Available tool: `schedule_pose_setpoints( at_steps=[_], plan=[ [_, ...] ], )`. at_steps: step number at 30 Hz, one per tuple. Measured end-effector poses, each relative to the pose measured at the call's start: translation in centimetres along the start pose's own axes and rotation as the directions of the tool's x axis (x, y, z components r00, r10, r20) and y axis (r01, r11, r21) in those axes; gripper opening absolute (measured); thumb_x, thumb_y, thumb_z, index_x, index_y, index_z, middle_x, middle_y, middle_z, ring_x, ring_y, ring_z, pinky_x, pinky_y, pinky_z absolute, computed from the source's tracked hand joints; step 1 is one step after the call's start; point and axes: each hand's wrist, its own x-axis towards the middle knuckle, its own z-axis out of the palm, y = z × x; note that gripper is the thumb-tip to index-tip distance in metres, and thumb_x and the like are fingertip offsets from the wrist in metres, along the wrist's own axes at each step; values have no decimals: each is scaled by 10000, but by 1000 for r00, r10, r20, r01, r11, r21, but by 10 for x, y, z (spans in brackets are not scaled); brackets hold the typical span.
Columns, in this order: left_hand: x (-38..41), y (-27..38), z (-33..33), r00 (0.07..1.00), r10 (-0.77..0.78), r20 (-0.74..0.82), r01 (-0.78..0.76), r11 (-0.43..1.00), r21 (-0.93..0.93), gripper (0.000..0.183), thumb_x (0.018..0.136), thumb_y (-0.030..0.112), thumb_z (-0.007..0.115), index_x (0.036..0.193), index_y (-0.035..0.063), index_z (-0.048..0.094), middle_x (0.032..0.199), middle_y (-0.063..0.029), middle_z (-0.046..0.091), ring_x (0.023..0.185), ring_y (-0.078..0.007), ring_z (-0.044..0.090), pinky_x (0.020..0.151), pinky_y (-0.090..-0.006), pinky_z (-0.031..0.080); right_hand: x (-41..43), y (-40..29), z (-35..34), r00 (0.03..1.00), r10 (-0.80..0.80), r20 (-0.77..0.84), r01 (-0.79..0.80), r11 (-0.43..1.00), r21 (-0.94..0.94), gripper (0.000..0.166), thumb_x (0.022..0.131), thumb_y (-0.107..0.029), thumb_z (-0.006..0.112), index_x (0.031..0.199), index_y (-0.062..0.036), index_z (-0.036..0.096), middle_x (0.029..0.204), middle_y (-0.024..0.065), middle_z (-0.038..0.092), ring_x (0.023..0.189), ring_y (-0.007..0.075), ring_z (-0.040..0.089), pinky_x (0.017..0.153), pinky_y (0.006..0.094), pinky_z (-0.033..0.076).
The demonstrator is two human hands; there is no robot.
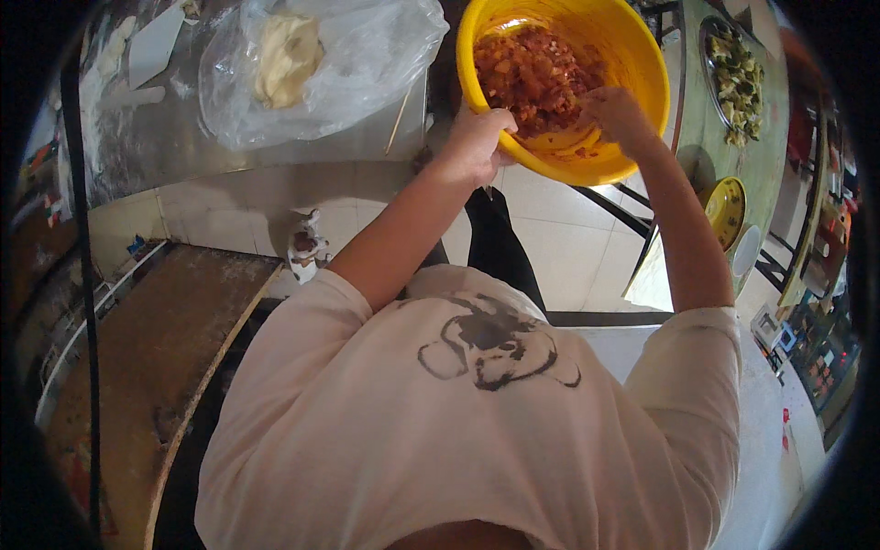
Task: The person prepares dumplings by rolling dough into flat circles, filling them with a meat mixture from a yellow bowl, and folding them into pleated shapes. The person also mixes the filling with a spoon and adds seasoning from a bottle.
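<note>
A large yellow plastic bowl (650, 69), tilted, holds a reddish chopped filling (529, 75) that looks like minced meat. My left hand (481, 141) grips the bowl's near left rim, with the thumb over the edge. Inside the bowl, at the right side of the filling, is my right hand (615, 120); its fingers are bent and partly hidden, and whether they hold anything cannot be told. To the left, a pale lump of dough (289, 60) lies under or in a clear plastic bag (371, 75) on a metal worktop (240, 163).
A white scraper or board (157, 45) and a thin stick (399, 122) lie on the worktop. At right, a green table (698, 134) bears a metal tray of chopped greens (735, 82), a yellow patterned bowl (725, 213) and a white bowl (746, 251). A small cat (304, 247) is on the floor.
</note>
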Motion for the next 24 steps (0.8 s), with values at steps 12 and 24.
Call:
schedule_pose_setpoints(
  at_steps=[12, 24],
  plan=[
    [-3, -1, 5, 997, 56, -49, -55, 998, 11, 438, 711, -24, 454, 1128, 61, 348, 1058, -119, 456, 968, -282, 507, 795, -475, 449, 23, -18, 18, 900, 387, -201, -414, 903, -112, 127, 730, -70, 484, 831, -39, 555, 750, 192, 593, 710, 335, 594, 626, 413, 482],
    [-3, -2, 5, 997, 50, -56, -47, 998, 47, 426, 713, -12, 456, 1123, 62, 371, 1054, -117, 477, 959, -278, 520, 772, -468, 468, 44, -26, 22, 849, 402, -344, -379, 916, 134, 122, 697, -69, 497, 780, -23, 575, 743, 177, 593, 696, 342, 581, 619, 401, 473]
  ],
)
